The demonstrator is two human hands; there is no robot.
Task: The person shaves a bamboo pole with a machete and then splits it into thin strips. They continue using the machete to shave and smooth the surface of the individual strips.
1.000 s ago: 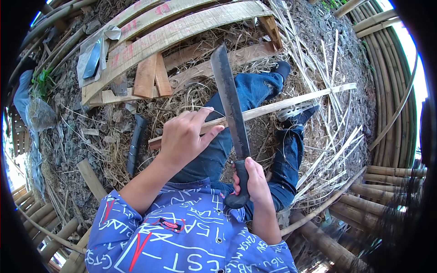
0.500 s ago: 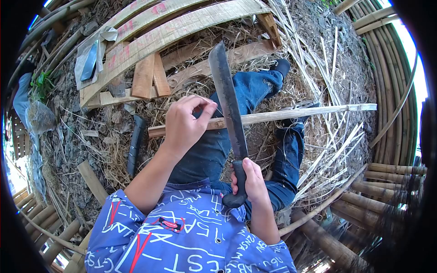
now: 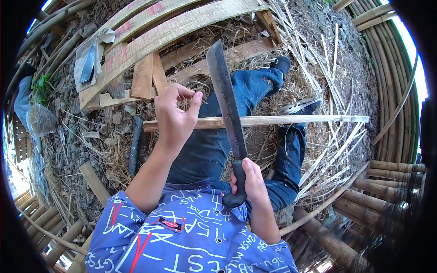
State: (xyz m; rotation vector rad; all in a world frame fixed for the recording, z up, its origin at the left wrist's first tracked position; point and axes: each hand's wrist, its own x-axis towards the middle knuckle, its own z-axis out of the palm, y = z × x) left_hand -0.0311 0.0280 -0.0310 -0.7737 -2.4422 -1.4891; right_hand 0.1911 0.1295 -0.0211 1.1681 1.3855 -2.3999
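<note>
A machete is gripped by its handle in the right hand, its blade crossing a long pale strip over the legs. The left hand's fingertips are nearly closed; whether anything is pinched cannot be told. Slivers are already strewn, the strip left in one piece.

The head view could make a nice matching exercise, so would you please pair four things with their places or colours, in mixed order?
1. Machete
2. Phone
3. Long wooden strip
4. Leafy plant

A. Lying on a pale sheet
B. Green, near the picture's left edge
C. Held by its handle in the right hand
D. Stretched across the person's legs

Pairs: 1-C, 2-A, 3-D, 4-B
</note>
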